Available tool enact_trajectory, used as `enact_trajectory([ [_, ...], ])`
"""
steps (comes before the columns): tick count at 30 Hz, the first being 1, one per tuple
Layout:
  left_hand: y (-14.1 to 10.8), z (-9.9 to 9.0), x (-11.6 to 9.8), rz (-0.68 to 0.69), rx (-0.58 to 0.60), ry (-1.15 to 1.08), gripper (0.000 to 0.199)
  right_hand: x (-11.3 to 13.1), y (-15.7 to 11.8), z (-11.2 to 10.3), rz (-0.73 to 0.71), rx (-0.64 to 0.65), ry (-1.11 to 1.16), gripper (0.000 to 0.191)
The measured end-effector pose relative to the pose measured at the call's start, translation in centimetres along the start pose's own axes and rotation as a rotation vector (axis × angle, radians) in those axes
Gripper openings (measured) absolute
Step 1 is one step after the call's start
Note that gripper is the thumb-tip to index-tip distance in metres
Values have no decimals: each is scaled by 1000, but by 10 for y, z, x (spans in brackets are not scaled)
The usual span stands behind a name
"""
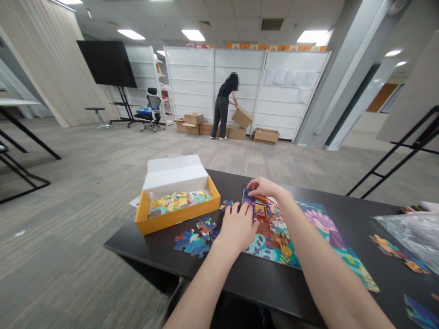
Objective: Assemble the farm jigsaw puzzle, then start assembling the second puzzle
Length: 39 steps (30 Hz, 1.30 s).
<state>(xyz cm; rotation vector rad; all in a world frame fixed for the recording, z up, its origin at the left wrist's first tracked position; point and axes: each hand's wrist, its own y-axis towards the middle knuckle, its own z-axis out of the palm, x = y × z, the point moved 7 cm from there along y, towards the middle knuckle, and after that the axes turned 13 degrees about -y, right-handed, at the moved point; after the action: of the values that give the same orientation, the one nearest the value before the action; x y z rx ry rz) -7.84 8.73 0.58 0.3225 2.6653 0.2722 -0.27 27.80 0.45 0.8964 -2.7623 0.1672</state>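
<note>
A colourful jigsaw puzzle (270, 228), largely joined, lies on the black table under my hands. My left hand (238, 226) rests palm down with fingers stretched over its left edge. At the upper left corner, my right hand (263, 187) has its thumb and fingertips closed on a dark blue puzzle piece (247, 197). That piece is partly covered by both hands. Left of my left hand lie several loose puzzle pieces (194, 242), some joined together. One more small loose piece (226, 204) is just beside my left fingertips.
An open yellow box (178, 218) with puzzle pieces inside stands at the table's left. To the right are loose pieces (394, 251) and a clear plastic bag (408, 228). Beyond the table, a person (222, 103) bends over cardboard boxes (265, 135).
</note>
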Motion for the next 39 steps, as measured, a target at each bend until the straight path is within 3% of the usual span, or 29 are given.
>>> enact_trajectory([
  [4, 0, -3, 0, 16, -19, -12, 45, 4, -3, -4, 10, 3, -17, 25],
  [8, 0, -25, 5, -2, -49, -35, 39, 20, -15, -42, 0, -145, -2, 23],
  [12, -4, -54, 28, -91, -5, -166, 29, 56, -48, -91, -71, -326, 18, 24],
  [16, -20, -78, 56, -198, 38, -185, 26, 83, -94, -111, -92, -350, 5, 21],
  [20, -41, -86, 74, -309, 154, -53, 21, 76, -143, -109, -37, -363, 51, 24],
  [26, -53, -88, 80, -474, 173, 54, 37, 35, -190, -87, 98, -398, 152, 31],
  [30, -50, -84, 83, -527, 173, 71, 39, 18, -197, -73, 178, -415, 174, 30],
  [39, -42, -69, 104, -486, 205, 37, 39, 0, -187, -55, 240, -394, 104, 17],
])
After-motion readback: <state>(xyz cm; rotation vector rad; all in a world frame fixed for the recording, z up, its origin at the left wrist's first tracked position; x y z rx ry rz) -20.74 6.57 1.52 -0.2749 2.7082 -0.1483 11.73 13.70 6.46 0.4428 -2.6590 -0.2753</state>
